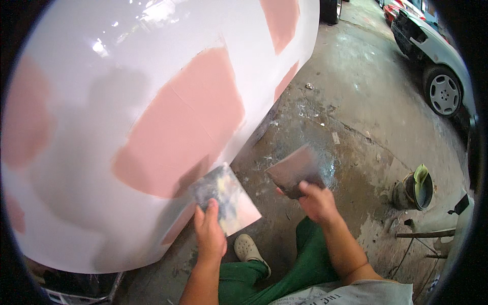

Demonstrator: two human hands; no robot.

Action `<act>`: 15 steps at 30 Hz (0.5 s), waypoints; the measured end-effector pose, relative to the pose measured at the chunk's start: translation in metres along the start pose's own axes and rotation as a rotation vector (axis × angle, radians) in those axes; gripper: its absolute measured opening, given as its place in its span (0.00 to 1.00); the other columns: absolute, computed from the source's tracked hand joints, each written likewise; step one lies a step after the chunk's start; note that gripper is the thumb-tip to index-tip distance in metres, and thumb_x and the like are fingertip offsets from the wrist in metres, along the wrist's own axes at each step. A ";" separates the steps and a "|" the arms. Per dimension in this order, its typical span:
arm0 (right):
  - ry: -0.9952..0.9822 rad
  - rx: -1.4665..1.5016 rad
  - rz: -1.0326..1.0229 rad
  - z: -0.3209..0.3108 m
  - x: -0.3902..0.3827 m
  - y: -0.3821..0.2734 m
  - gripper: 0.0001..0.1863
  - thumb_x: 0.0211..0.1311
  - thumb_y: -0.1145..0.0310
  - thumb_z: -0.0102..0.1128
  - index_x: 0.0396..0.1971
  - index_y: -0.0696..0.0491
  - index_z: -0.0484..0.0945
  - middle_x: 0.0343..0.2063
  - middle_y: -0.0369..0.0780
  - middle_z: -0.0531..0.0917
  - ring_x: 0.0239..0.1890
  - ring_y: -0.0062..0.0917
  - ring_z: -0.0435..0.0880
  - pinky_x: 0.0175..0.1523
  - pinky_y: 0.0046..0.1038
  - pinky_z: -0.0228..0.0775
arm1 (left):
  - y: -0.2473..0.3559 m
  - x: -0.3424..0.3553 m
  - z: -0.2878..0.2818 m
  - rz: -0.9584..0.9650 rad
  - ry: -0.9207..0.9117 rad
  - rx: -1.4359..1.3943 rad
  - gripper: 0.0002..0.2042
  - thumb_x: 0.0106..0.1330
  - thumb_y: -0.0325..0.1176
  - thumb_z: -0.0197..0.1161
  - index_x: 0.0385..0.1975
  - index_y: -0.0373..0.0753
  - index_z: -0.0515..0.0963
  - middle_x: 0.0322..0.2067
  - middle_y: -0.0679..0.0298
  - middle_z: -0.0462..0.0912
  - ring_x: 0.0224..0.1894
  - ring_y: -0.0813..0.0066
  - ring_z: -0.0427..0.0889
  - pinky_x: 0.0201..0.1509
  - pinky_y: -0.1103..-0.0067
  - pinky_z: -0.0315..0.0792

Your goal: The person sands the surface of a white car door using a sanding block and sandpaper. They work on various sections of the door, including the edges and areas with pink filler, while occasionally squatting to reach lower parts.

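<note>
My left hand [209, 231] grips a flat, squarish mixing board [235, 195], thumb on top. Grey, cream and pink smears cover its face. In my right hand [319, 203] is a thin brownish-grey rectangular plate, which looks like a filler spreader [295, 165]; its outer edge is blurred. The spreader is apart from the board, to its right. At the left lies a large white car panel [101, 213] bearing several pink filler patches [188, 122]. The board hangs over the panel's near right edge, by the biggest patch; I cannot tell whether they touch.
A dark bucket [404, 195] with a yellow-green thing in it stands at the right, near a metal stand [424, 235]. Farther off is a partly stripped silver car [447, 51]. The stained concrete floor [366, 101] has scattered scraps. My clog [247, 247] is below the board.
</note>
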State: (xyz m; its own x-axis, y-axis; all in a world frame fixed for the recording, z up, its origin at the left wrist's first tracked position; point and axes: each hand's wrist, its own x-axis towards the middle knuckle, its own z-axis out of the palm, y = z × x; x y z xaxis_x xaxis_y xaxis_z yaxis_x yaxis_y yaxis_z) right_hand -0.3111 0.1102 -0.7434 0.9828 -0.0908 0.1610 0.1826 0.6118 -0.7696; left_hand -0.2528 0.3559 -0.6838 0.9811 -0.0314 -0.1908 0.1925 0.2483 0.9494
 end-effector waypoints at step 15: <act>0.109 -0.922 -0.364 -0.009 0.064 0.089 0.35 0.55 0.91 0.46 0.65 0.56 0.68 0.61 0.50 0.73 0.66 0.42 0.70 0.72 0.36 0.58 | 0.054 -0.036 0.000 0.311 0.191 -0.108 0.24 0.74 0.42 0.57 0.64 0.35 0.67 0.56 0.57 0.77 0.56 0.64 0.78 0.62 0.66 0.73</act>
State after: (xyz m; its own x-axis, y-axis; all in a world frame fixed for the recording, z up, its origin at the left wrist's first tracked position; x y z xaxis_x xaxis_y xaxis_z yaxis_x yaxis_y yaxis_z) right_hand -0.2321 0.1520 -0.8070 0.8511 -0.2516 0.4608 0.3790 -0.3129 -0.8709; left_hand -0.2774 0.3703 -0.6254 0.9695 0.2399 0.0494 -0.1267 0.3184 0.9394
